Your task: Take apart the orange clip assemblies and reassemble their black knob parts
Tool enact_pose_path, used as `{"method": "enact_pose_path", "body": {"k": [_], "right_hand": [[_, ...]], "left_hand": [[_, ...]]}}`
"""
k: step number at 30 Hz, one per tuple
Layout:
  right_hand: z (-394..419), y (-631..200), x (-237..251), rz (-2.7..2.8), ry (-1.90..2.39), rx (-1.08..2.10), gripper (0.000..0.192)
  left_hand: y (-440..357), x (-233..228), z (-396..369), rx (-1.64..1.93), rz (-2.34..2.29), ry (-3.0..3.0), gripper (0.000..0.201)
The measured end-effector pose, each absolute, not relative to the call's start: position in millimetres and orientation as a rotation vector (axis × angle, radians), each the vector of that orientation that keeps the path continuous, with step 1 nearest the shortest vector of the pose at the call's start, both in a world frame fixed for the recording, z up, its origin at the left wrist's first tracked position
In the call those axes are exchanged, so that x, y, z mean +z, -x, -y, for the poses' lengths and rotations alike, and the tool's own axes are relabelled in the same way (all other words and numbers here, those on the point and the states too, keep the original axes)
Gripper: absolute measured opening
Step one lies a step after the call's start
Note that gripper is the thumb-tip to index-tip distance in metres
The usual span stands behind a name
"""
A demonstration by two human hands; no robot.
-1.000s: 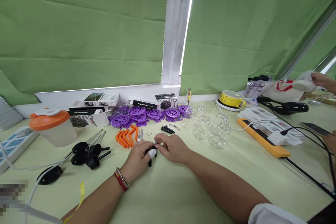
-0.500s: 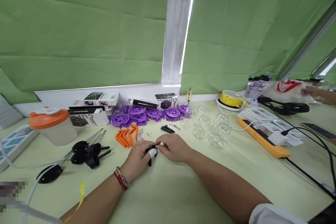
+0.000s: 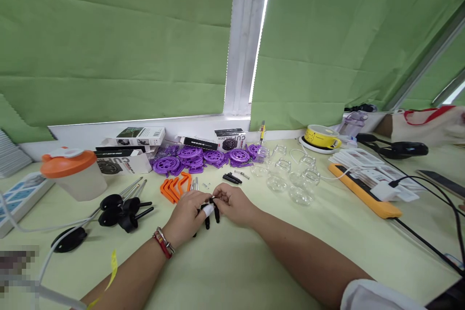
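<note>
Small black part (image 3: 211, 213), a pronged plastic piece, sits pinched between the two hands just above the pale green table (image 3: 232, 261), near its middle. Judged from the layout, the work is at an early stage: only this one piece is in hand, while the stocks of loose components around it lie unassembled.

From left to right: an orange-lidded container (image 3: 72, 174) stands at the far left; black-headed rods (image 3: 121, 208) lie beside it; orange clips (image 3: 174, 188) and thin metal pins (image 3: 194, 185) lie just beyond the hands; purple wheels (image 3: 203, 159) are heaped near the window sill with printed boxes (image 3: 127, 152) to their left.

The left hand (image 3: 187, 215), wearing a white fingertip cover and wrist bands, closes on the part from the left. The right hand (image 3: 234, 205) meets it from the right, fingertips pressed to the top of the same piece; whether a tiny second item lies between those fingertips is too small to tell. The two hands are together, touching at the part.

Further right lie small springs (image 3: 241, 174), clear glass cups (image 3: 290, 179), an orange-edged tray (image 3: 363, 189) and a yellow bowl (image 3: 321, 136). Another person's arm (image 3: 385, 123) shows at the far right edge, well apart.
</note>
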State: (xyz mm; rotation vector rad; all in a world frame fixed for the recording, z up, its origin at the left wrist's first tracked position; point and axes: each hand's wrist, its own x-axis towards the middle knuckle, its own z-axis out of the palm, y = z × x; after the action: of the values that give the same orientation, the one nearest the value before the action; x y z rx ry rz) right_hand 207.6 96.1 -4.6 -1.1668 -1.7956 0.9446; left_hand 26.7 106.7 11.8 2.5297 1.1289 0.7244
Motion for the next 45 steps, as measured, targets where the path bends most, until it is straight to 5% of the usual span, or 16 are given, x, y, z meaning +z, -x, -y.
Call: {"method": "enact_pose_path", "body": {"k": [7, 15, 22, 32, 45], "right_hand": [[-110, -204, -22, 1.652, 1.452, 1.088, 0.004], [-113, -196, -24, 1.73, 1.374, 1.047, 0.011], [-117, -196, -31, 1.77, 1.291, 1.005, 0.022], [-136, -239, -9, 1.925, 1.894, 0.11, 0.017], [-134, -245, -7, 1.874, 1.964, 0.274, 0.013]], "left_hand": [[-9, 12, -103, 0.258, -0.977, -2.796, 0.085], [-20, -9, -102, 0.07, -1.031, -2.807, 0.072], [-19, -17, -108, 0.285, -0.987, -2.839, 0.065], [-19, -10, -104, 0.364, -0.976, -2.841, 0.05], [-17, -9, -107, 0.409, -0.998, -2.873, 0.052]]}}
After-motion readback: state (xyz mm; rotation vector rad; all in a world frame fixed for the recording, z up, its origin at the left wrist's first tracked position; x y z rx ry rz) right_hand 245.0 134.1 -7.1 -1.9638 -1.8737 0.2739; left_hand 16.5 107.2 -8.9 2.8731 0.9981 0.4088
